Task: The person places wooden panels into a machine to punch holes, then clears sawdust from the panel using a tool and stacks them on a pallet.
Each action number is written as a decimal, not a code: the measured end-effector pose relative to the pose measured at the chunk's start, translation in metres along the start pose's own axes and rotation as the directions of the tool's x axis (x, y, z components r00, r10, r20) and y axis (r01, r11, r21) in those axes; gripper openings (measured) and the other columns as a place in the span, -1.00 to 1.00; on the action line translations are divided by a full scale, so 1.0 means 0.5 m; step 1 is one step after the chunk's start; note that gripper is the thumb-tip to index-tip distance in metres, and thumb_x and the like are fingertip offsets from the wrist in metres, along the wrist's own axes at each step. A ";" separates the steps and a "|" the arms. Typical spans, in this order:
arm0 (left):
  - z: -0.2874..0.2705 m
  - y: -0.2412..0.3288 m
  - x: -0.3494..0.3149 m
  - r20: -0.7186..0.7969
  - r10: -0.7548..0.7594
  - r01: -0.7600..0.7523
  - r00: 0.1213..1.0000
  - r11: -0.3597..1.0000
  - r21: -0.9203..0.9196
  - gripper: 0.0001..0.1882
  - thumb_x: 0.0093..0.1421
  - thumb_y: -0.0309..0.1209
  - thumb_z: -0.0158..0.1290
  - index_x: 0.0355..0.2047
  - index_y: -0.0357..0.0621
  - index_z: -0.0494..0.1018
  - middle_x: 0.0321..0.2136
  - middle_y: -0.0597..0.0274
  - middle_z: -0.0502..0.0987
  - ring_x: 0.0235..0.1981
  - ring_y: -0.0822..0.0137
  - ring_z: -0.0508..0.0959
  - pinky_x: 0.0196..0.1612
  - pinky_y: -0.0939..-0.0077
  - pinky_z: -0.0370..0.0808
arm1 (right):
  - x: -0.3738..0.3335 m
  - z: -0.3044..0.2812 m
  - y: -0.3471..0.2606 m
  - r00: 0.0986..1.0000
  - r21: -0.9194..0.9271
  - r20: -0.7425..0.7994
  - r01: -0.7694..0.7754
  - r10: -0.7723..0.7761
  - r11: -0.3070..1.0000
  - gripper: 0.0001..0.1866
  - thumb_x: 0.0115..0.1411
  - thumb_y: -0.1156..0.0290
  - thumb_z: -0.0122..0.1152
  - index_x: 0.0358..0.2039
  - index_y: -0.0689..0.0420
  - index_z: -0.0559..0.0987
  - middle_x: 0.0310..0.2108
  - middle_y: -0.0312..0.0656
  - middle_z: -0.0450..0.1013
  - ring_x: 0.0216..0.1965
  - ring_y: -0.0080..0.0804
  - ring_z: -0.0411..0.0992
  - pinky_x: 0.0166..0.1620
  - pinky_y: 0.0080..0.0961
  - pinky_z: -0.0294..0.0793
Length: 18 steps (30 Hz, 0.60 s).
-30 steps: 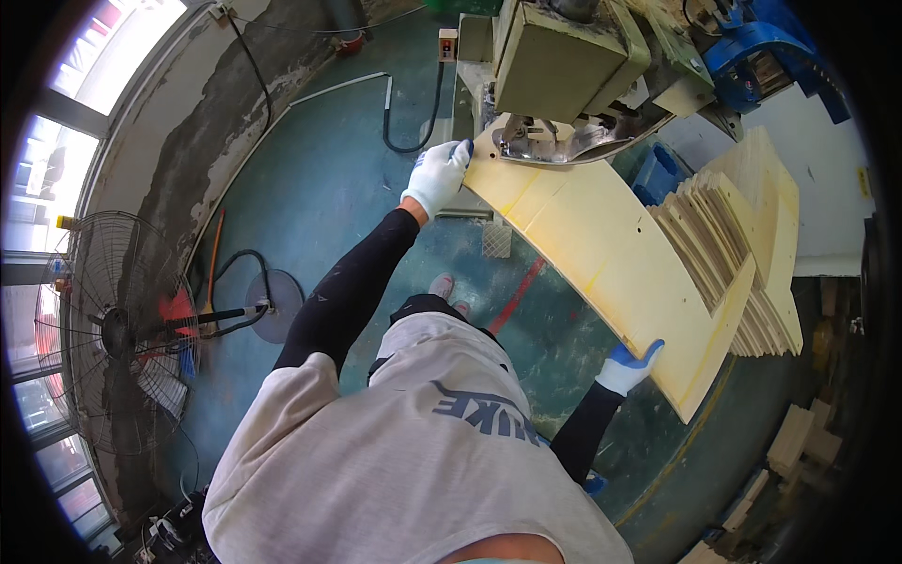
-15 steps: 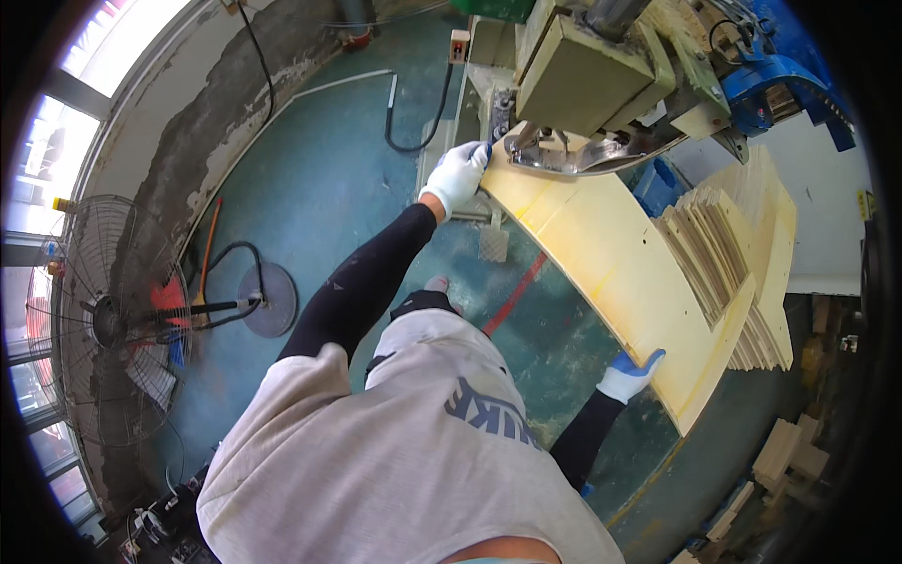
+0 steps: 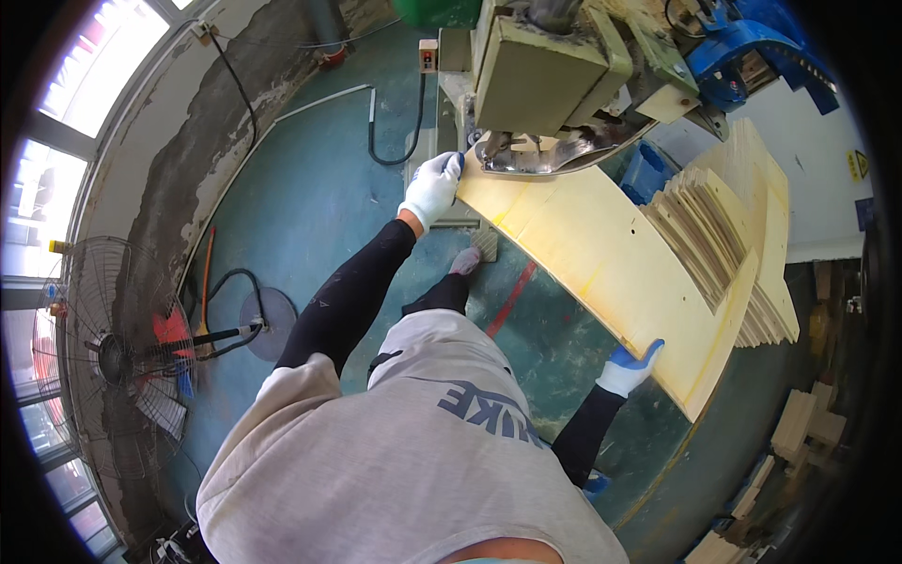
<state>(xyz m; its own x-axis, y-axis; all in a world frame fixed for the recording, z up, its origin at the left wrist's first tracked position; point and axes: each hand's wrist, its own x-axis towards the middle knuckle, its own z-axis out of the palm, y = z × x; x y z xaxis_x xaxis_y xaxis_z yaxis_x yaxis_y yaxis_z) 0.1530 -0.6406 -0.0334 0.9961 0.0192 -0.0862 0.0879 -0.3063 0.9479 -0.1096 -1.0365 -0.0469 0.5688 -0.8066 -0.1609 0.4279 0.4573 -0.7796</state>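
A long, pale wooden board (image 3: 601,254) lies aslant, its far end under the metal guard (image 3: 536,155) of a green machine (image 3: 536,75). My left hand (image 3: 432,188), in a white glove with blue on the fingers, is closed on the board's far left corner. Near the close end, my right hand (image 3: 628,368) grips the front edge, its gloved thumb on top and the other fingers hidden beneath. Whatever tool sits behind the guard cannot be made out. By the machine's base, my foot (image 3: 465,261) rests at a textured pedal (image 3: 484,244).
Right of the board stands a stack of similar curved boards (image 3: 714,226), beside a blue bin (image 3: 648,174). A caged fan (image 3: 113,357) stands at the left by the windows. Wood offcuts (image 3: 794,423) lie at the lower right. A cable (image 3: 420,113) hangs from a switch box (image 3: 428,56).
My foot has come forward to the pedal. The view has shifted slightly, while both hands keep their hold on the board under the guard.
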 end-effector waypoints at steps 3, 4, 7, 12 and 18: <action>-0.005 -0.005 0.009 -0.011 0.046 -0.046 0.999 0.999 -0.002 -0.58 0.42 -0.13 -0.06 0.00 -0.22 0.55 -0.39 -0.01 0.63 -0.39 0.14 0.62 -0.24 0.28 0.52 | 0.003 0.000 -0.002 1.000 0.044 -0.011 -0.011 0.011 0.999 -0.53 0.45 0.13 0.06 0.18 0.22 0.44 0.16 -0.15 0.45 0.15 -0.34 0.41 0.20 -0.36 0.39; -0.002 0.029 0.001 0.017 -0.003 0.004 1.000 1.000 -0.014 -0.58 0.42 -0.13 -0.06 -0.01 -0.22 0.55 -0.40 0.00 0.63 -0.42 0.16 0.62 -0.27 0.29 0.52 | 0.004 -0.008 -0.008 1.000 0.029 -0.011 0.002 -0.002 1.000 -0.53 0.45 0.14 0.06 0.18 0.23 0.44 0.15 -0.15 0.46 0.15 -0.33 0.41 0.20 -0.36 0.39; -0.013 0.039 -0.002 0.046 -0.027 0.028 0.999 1.000 -0.011 -0.58 0.42 -0.13 -0.07 -0.02 -0.23 0.55 -0.43 0.02 0.61 -0.47 0.21 0.60 -0.32 0.31 0.51 | -0.001 0.007 -0.011 1.000 0.003 -0.010 0.016 -0.016 1.000 -0.52 0.44 0.14 0.08 0.19 0.23 0.44 0.15 -0.15 0.46 0.15 -0.32 0.41 0.21 -0.35 0.38; -0.051 0.012 -0.027 0.021 0.149 -0.151 0.989 0.984 0.090 -0.60 0.42 -0.17 -0.08 0.01 -0.24 0.51 -0.24 -0.18 0.62 -0.15 -0.07 0.62 -0.08 0.24 0.51 | -0.029 0.004 -0.020 0.999 -0.045 -0.015 0.044 -0.045 0.998 -0.52 0.42 0.16 0.10 0.21 0.21 0.43 0.18 -0.15 0.44 0.17 -0.31 0.41 0.23 -0.31 0.38; -0.296 -0.055 -0.213 0.234 0.021 0.003 0.972 0.995 -0.100 -0.68 0.43 -0.30 -0.11 -0.01 -0.31 0.44 -0.29 0.20 0.56 -0.26 0.38 0.52 -0.12 0.47 0.48 | -0.242 0.036 0.008 0.993 -0.075 -0.104 -0.060 0.052 0.995 -0.49 0.43 0.12 0.07 0.22 0.22 0.42 0.22 -0.13 0.41 0.22 -0.26 0.37 0.28 -0.23 0.33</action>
<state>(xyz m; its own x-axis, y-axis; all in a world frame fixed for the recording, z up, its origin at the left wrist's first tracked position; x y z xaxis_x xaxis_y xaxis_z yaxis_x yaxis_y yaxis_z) 0.0459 -0.4934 -0.0051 0.9682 -0.2102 -0.1358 0.0910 -0.2098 0.9735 -0.1642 -0.9303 -0.0198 0.5140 -0.8164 -0.2634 0.3392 0.4755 -0.8117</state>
